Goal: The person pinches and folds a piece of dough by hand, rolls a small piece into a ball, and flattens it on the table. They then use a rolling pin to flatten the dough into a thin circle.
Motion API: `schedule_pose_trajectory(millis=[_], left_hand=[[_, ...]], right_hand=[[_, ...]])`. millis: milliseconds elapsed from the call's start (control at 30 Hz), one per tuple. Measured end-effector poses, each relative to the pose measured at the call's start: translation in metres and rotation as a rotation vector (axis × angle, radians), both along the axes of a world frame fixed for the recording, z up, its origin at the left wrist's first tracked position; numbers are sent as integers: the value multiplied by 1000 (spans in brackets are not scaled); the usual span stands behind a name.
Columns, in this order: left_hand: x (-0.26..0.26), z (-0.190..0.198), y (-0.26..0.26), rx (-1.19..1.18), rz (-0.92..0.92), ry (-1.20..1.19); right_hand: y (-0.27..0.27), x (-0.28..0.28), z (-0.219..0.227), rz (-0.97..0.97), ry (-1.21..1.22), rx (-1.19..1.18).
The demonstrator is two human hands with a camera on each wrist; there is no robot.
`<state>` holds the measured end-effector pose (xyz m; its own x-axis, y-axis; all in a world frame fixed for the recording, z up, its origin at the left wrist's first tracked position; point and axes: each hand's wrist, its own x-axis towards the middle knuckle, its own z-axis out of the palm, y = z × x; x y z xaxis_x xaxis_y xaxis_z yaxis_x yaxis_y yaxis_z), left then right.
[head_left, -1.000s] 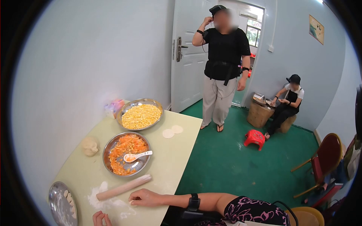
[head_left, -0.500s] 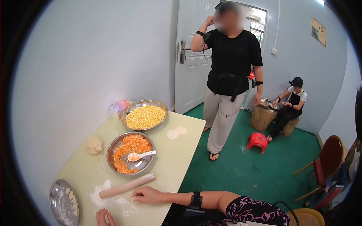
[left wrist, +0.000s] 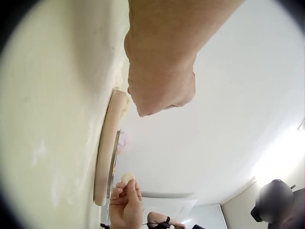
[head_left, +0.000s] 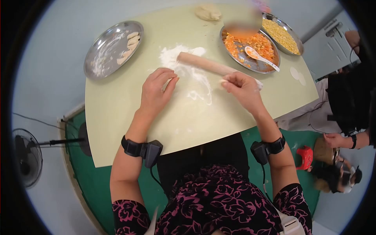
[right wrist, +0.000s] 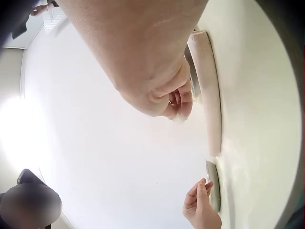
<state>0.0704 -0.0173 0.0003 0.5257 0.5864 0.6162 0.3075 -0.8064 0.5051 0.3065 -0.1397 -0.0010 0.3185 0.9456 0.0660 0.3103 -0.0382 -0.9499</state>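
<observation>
The right hand (head_left: 244, 89) pinches a small pale piece of dough (head_left: 224, 81) between thumb and fingertips, above the table (head_left: 219, 113) and close to the right end of the rolling pin (head_left: 211, 66). The left hand (head_left: 156, 89) is raised near the pin's other end, fingers together and loosely bent, thumb tip close to the fingertips; nothing is seen between them. The rolling pin lies on the table, its left end in scattered flour (head_left: 169, 58). At the left stands a metal tray (head_left: 94, 73) carrying several dough pieces (head_left: 133, 42) along one side and a dusting of white. A dough lump (head_left: 207, 13) sits at the far edge. Beyond the pin, to the right, a metal dish (head_left: 246, 62) contains orange shredded filling (head_left: 260, 42), with a white spoon (head_left: 258, 55) resting in it, handle over the rim. Just beside it is a bowl of yellow corn (head_left: 280, 34). Two flat dough rounds (head_left: 297, 75) lie near the table's right edge.
</observation>
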Motion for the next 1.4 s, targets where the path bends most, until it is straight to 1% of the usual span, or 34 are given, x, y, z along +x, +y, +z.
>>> schedule_pose_trajectory(millis=[100, 133, 233, 333, 433, 533, 633, 700, 733, 833, 933, 1033, 1133, 1233, 1333, 1400], left_hand=[[1, -1, -2, -24, -1, 18], [0, -1, -2, -25, -5, 23], [1, -2, -2, -35, -5, 28], [1, -2, -2, -47, 0, 36], [0, -3, -1, -55, -14, 36], [1, -3, -2, -26, -29, 69], [1, -2, -2, -50, -28, 84], [1, -2, -1, -55, -28, 76], [0, -3, 0, -60, -27, 74], [1, -5, 0, -38, -38, 66], [1, -4, -1, -98, -46, 82], [1, -5, 0, -78, -52, 76], [2, -6, 0, -32, -56, 78], [2, -7, 0, -43, -60, 79], [2, -6, 0, -80, -59, 92], [3, -7, -3, -103, -62, 87]], right_hand=[[6, -24, 5, 88, -146, 80], [9, -32, 15, 103, -273, 57], [20, -40, -2, 184, -694, 352], [5, -50, -14, 322, -773, 425], [-16, -51, -6, 287, -787, 416], [-15, -35, 2, 222, -860, 343], [-17, -43, -1, 308, -1006, 252], [-21, -48, -5, 392, -1058, 162], [-22, -49, -7, 436, -1082, 115], [-23, -49, -7, 488, -1056, 24], [-25, -51, -8, 459, -1039, -19], [-26, -51, -11, 389, -1004, 3], [-23, -52, -8, 358, -963, 109], [-25, -53, -5, 559, -1091, 125], [-26, -57, -4, 608, -1036, 95], [-20, -62, -6, 586, -1013, 87]])
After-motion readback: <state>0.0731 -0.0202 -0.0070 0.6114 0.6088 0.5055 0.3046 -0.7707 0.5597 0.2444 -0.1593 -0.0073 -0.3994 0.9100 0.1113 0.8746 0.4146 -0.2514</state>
